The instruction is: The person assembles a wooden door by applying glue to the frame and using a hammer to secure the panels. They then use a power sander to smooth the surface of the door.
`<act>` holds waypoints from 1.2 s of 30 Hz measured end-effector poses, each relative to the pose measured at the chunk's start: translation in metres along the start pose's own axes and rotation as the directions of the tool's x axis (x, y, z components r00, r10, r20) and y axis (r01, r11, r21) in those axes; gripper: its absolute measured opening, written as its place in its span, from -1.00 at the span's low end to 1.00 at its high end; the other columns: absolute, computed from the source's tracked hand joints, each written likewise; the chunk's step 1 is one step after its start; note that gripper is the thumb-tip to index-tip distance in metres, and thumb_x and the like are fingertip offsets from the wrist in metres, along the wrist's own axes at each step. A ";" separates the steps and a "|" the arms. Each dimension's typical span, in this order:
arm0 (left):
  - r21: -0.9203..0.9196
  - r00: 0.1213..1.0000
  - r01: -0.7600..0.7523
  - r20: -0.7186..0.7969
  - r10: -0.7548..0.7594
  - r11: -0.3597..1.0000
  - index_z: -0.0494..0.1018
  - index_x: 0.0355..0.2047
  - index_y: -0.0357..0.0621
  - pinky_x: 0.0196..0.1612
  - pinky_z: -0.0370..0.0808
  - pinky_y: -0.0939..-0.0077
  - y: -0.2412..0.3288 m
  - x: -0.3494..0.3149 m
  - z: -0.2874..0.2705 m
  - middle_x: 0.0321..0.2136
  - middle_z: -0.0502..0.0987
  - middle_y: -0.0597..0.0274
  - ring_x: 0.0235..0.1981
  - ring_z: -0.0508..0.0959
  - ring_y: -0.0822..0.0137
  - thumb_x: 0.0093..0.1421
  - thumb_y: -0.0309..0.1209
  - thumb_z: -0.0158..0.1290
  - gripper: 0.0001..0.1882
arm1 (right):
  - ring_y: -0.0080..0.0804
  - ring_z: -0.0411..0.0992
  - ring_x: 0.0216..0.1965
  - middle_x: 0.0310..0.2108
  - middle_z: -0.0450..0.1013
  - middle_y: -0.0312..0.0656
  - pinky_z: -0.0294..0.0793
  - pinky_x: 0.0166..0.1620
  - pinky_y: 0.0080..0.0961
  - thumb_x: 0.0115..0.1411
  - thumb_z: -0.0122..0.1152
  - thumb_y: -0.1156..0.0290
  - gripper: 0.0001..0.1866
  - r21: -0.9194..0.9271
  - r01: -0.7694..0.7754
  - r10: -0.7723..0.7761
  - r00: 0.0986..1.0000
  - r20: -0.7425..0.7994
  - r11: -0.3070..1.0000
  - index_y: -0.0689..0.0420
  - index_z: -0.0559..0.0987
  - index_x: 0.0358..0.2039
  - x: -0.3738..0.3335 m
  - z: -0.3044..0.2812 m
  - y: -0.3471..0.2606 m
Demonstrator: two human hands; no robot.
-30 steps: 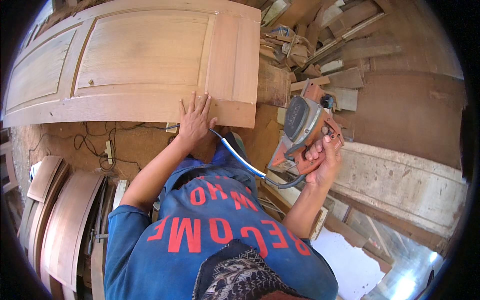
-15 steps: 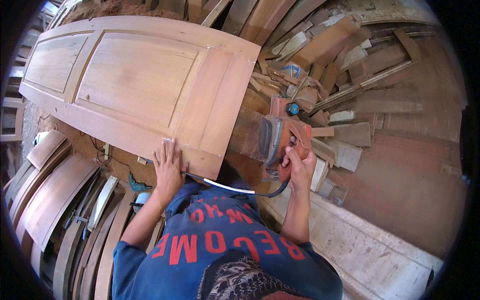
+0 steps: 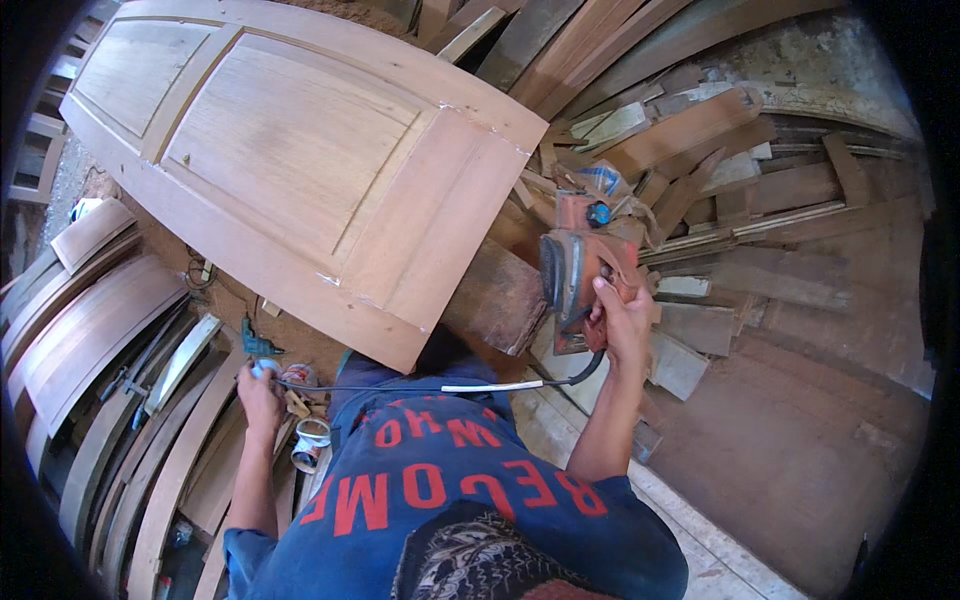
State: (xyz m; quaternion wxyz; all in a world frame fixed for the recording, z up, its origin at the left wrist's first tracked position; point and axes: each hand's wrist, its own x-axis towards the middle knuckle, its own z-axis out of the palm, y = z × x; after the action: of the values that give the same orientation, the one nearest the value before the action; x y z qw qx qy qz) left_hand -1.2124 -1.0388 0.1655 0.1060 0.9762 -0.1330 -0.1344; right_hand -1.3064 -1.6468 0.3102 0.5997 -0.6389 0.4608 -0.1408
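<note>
You are gripping the planer [image 3: 592,268] with your right hand [image 3: 622,325], right of centre, apart from the door [image 3: 300,185], which is lying across the upper left. Your left hand [image 3: 260,402] is curling near the cord [image 3: 390,388], lower left; I cannot tell whether it is gripping. The panels are already sitting in place; how much surface is remaining unplaned, I cannot judge.

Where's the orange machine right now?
In the head view, the orange machine is right of centre, held in the right hand, just to the right of the big wooden door.
</note>
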 end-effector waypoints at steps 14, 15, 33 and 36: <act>-0.223 0.912 -0.239 -0.386 0.140 0.945 0.57 -0.10 -0.13 0.25 0.29 0.00 0.219 0.158 0.028 0.13 0.47 -0.07 0.20 0.41 -0.13 0.30 -0.40 0.20 -0.81 | -0.52 0.43 -0.61 -0.50 0.53 -0.29 0.38 -0.51 -0.49 0.14 0.44 0.40 -0.68 -0.459 0.306 -0.060 0.877 0.477 0.834 0.19 0.66 -0.09 0.233 0.007 -0.005; -0.203 0.911 -0.224 -0.392 0.130 0.953 0.56 -0.03 -0.10 0.29 0.25 -0.02 0.233 0.174 0.036 0.18 0.45 -0.06 0.25 0.38 -0.14 0.32 -0.37 0.17 -0.77 | -0.52 0.42 -0.62 -0.55 0.51 -0.31 0.39 -0.52 -0.46 0.14 0.44 0.41 -0.68 -0.529 0.219 0.050 0.893 0.448 0.820 0.17 0.66 -0.09 0.245 0.013 -0.012; -0.070 0.962 -0.039 -0.271 0.019 0.997 0.48 0.26 -0.02 0.41 0.06 -0.13 0.278 0.223 0.078 0.40 0.31 0.03 0.43 0.20 -0.13 0.42 -0.28 0.01 -0.56 | -0.60 0.44 -0.50 -0.43 0.55 -0.36 0.46 -0.41 -0.51 0.14 0.35 0.54 -0.66 -0.442 0.446 -0.026 0.726 0.687 0.778 0.23 0.64 -0.04 0.312 0.084 -0.017; -0.058 0.967 -0.033 -0.256 0.017 0.998 0.48 0.27 -0.01 0.40 0.06 -0.13 0.279 0.224 0.077 0.40 0.32 0.04 0.43 0.20 -0.12 0.41 -0.28 0.01 -0.56 | -0.50 0.51 -0.31 -0.31 0.59 -0.27 0.54 -0.18 -0.43 0.11 0.36 0.51 -0.63 -0.307 0.565 -0.169 0.637 0.752 0.766 0.25 0.63 -0.03 0.323 0.109 -0.015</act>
State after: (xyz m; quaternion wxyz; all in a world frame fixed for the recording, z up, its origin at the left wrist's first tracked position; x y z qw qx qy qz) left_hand -1.0909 -1.3792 0.1084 0.1542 0.9799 -0.1264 -0.0103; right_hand -1.0469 -1.8239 0.1768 0.4870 -0.8628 0.0788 0.1102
